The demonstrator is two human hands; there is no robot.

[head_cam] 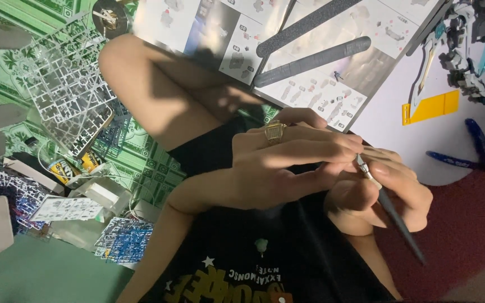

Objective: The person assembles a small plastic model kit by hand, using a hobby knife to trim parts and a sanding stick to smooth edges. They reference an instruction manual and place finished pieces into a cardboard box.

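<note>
Black shirt fabric point(287, 258) fills the bottom of the view, and just above it the two hands meet. At three o'clock the right hand point(385, 196) is clenched around a grey hobby knife point(391, 216), blade tip up against the left hand's point(287, 163) fingertips, which seem pinched on something too small to make out (a ring shows on one finger). Sanding sticks point(310, 59) lie at twelve o'clock. Should the blade slip, I'd guess it nicks a fingertip.
</note>
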